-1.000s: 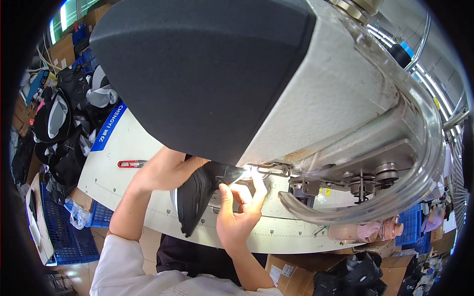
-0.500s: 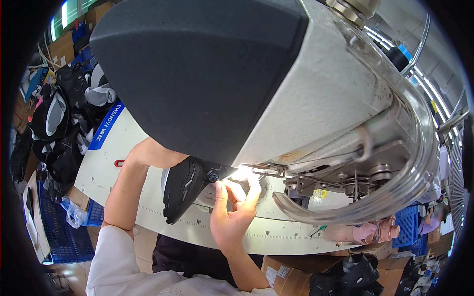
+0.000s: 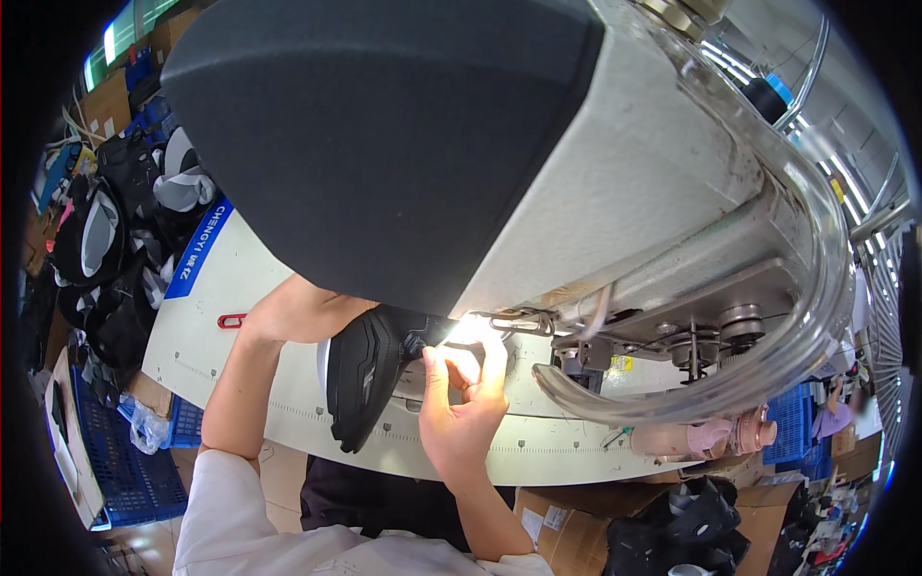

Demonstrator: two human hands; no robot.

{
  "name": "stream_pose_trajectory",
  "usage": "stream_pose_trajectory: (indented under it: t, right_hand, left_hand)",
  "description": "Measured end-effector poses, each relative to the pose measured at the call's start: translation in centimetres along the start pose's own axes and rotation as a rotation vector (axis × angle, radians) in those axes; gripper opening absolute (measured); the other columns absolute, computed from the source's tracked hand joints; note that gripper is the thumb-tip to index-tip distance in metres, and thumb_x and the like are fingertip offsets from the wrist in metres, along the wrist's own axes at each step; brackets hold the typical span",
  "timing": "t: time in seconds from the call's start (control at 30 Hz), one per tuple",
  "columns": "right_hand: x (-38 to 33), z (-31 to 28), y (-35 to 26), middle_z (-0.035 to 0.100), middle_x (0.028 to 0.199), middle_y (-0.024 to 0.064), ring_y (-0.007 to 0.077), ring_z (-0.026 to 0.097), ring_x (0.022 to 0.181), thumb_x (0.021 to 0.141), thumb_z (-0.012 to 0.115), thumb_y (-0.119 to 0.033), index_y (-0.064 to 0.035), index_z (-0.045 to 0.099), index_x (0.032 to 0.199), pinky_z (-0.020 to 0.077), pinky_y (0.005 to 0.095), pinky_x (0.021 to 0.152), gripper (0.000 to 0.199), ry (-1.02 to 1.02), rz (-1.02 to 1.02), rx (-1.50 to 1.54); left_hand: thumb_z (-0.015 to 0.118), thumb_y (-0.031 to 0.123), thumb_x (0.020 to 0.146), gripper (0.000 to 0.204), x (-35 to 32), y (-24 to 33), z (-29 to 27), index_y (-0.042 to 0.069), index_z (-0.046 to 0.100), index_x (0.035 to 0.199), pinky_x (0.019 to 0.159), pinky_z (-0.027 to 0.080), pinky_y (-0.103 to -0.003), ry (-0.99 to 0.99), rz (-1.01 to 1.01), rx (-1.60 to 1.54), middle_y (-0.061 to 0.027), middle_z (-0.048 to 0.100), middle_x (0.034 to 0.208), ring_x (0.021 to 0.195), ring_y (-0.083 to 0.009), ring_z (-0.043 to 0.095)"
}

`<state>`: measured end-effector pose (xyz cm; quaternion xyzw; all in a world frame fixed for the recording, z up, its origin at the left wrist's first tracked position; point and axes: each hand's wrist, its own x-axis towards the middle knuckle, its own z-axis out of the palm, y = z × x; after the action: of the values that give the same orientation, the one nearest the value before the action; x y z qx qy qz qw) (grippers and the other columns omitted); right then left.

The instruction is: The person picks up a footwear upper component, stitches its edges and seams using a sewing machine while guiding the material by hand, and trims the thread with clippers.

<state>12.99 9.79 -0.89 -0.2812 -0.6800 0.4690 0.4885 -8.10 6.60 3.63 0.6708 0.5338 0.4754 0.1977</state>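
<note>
A black shoe upper (image 3: 363, 379) hangs at the edge of the sewing machine's pale table, its toe end pointing down toward me. My left hand (image 3: 312, 312) lies against the upper's top, wrist bent; its fingers are hidden behind the machine's dark cover (image 3: 384, 144). Just right of the upper, my right hand (image 3: 466, 408) has its thumb and fingers curled together beside the brightly lit needle area (image 3: 473, 329). Glare hides what lies between those fingertips. A bent wire guard (image 3: 519, 324) sits just beyond them.
The machine's white body (image 3: 615, 163) and a clear curved shield (image 3: 816, 317) fill the upper right. A pink bottle (image 3: 687, 440) lies on the table's right side. Several black uppers (image 3: 106, 240) are piled at left, above a blue crate (image 3: 134, 461). A red clip (image 3: 231, 321) rests near my left wrist.
The shoe upper has swung to a more upright angle, its toe moving right and down. My left hand has shifted slightly rightward and lower. My right hand has moved slightly right, fingers still curled.
</note>
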Motion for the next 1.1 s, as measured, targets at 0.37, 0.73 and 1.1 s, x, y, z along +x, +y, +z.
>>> stream_pose_trajectory:
  t: [0.37,0.73,1.1]
  right_hand:
    - [0.8,-4.1,-0.6,0.066,0.088,0.0035,0.0057,0.061,0.075,0.091,0.071,-0.004,0.0057,0.067,0.095,0.0469,0.0189,0.063,0.011,-0.069,0.356,0.015]
    - [1.0,-4.4,1.0,0.061,0.093,0.0060,0.0089,0.060,0.083,0.086,0.070,0.008,-0.0069,0.046,0.096,0.0505,0.0234,0.075,0.030,-0.083,0.424,0.372]
    - [1.0,-4.0,-1.3,0.056,0.089,0.0036,0.0055,0.053,0.076,0.085,0.069,0.010,-0.0055,0.046,0.086,0.0467,0.0207,0.071,0.027,-0.041,0.427,0.359]
  left_hand:
    - [0.068,0.001,0.089,0.035,-2.9,7.0,7.4,-0.001,0.051,0.119,0.076,0.051,-0.032,0.482,-0.201,0.070,-0.0154,0.068,0.096,0.080,-0.0218,0.066]
    - [0.075,0.003,0.075,0.013,-0.2,10.2,6.7,0.003,0.063,0.081,0.050,0.038,-0.026,0.342,0.092,0.391,-0.0041,0.058,0.061,0.050,-0.0159,0.052]
    - [0.081,0.021,0.071,0.036,0.0,3.9,7.8,0.002,0.052,0.063,0.047,0.031,-0.028,0.446,-0.201,0.019,-0.0021,0.041,0.050,0.047,-0.0095,0.037]
